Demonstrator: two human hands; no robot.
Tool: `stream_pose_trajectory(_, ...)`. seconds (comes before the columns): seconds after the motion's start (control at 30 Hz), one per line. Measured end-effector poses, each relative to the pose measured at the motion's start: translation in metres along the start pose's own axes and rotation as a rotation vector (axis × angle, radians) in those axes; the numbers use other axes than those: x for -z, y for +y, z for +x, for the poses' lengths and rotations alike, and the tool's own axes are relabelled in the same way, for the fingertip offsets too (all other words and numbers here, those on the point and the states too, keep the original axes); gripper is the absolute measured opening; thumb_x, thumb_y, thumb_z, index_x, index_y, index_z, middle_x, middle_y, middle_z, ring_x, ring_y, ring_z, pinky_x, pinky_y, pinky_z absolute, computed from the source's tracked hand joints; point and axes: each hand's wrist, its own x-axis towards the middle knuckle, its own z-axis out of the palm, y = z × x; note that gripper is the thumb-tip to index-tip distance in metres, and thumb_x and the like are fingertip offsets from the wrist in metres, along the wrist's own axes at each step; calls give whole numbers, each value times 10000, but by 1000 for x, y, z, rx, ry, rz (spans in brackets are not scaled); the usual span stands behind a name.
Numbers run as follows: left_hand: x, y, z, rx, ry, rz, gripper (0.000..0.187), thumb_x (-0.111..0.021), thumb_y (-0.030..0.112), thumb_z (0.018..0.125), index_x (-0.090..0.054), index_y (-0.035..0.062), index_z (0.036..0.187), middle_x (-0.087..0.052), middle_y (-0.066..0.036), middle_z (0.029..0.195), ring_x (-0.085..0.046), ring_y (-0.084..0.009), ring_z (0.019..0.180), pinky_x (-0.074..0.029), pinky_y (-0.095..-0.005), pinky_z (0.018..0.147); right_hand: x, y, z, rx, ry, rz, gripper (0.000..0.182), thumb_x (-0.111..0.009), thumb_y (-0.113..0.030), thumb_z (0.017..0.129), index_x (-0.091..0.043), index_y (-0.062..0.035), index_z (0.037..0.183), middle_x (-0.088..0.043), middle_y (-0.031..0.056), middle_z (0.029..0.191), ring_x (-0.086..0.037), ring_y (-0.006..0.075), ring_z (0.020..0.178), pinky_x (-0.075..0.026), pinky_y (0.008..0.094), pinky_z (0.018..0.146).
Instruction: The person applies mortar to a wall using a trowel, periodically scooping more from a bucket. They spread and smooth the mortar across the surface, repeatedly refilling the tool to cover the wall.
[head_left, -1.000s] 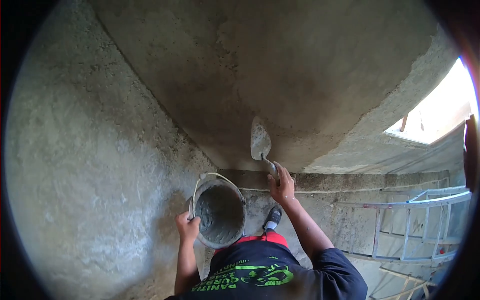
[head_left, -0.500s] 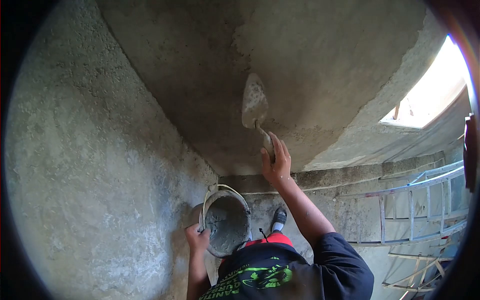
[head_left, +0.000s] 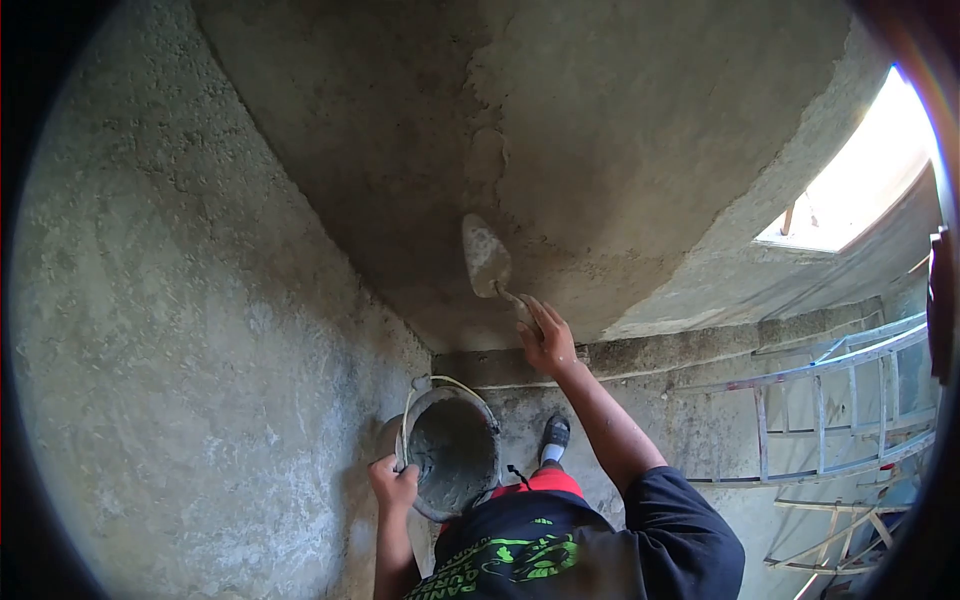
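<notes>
My right hand (head_left: 548, 340) is closed round the handle of a pointed trowel (head_left: 485, 258). Its blade, speckled with pale mortar, lies close over the wall in front of me. A patch of darker, damp-looking plaster (head_left: 486, 165) shows on that wall just above the blade. Low on the left, my left hand (head_left: 394, 482) grips a bucket (head_left: 496, 440) by its rim and handle side. Grey wet mortar (head_left: 450, 465) fills part of the bucket, which is tilted toward me.
A rough concrete wall (head_left: 180, 350) runs close along my left. To the right lies a metal ladder (head_left: 822, 425), with a wooden frame (head_left: 830, 540) below it. A bright opening (head_left: 860, 180) breaks the upper right. My sandalled foot (head_left: 555, 435) stands on the concrete floor.
My right hand has drawn the trowel down and slightly left along the wall, leaving a fresh smear above the blade. The left hand and bucket have barely moved.
</notes>
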Motion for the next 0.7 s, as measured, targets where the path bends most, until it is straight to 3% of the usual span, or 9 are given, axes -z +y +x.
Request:
stream_pose_trajectory(0.2,-5,-2,-7,6,-14,42,242,-616,73,656,-415,-11,550,-403,-161,475,-373,-203,402,-312,-410,448,-10,6,0,-19,221,-104,532,-666,-112,902,-530,-128,1416,-641,222,1083,-648,470,899,-544,511,728)
stream_pose_trajectory(0.3,-5,-2,-9,24,-42,71,243,-620,70,654,-416,-4,544,-407,-151,468,-380,-195,398,-307,-405,444,-22,37,2,-97,193,-170,559,-652,-134,904,-498,-148,1441,-629,216,1109,-656,465,872,-554,524,712)
stream_pose_trajectory(0.37,-7,-4,-12,28,-55,77,244,-621,70,654,-416,-1,541,-409,-146,465,-384,-192,396,-304,-403,442,-38,76,-15,-250,43,-395,560,-616,-120,895,-496,-107,1442,-620,197,1169,-657,451,874,-565,522,699)
stream_pose_trajectory(0.47,-8,-1,-14,68,-92,73,253,-625,76,652,-415,-1,535,-409,-146,465,-388,-202,393,-303,-401,442,-51,103,-52,-323,-99,-430,549,-603,-153,905,-490,-91,1439,-627,207,1152,-663,444,869,-575,532,690)
stream_pose_trajectory(0.6,-5,-11,-17,27,-63,72,246,-619,71,645,-411,4,533,-415,-155,469,-387,-237,390,-308,-406,446,-42,92,-98,-131,-72,-360,585,-632,-160,899,-465,-157,1459,-632,221,1108,-670,441,831,-574,522,674)
stream_pose_trajectory(0.67,-5,-13,-14,3,-42,72,240,-616,68,643,-411,5,534,-420,-159,471,-389,-251,390,-311,-409,447,-20,53,-88,-115,-49,-191,579,-652,-125,881,-488,-110,1436,-644,232,1066,-666,447,833,-568,534,688)
stream_pose_trajectory(0.7,-3,-9,-12,28,-34,58,240,-615,77,646,-412,-3,546,-387,-130,474,-372,-194,422,-307,-398,449,-11,39,-70,-75,11,-171,536,-657,-92,880,-521,-45,1396,-656,251,1073,-668,457,886,-570,522,740)
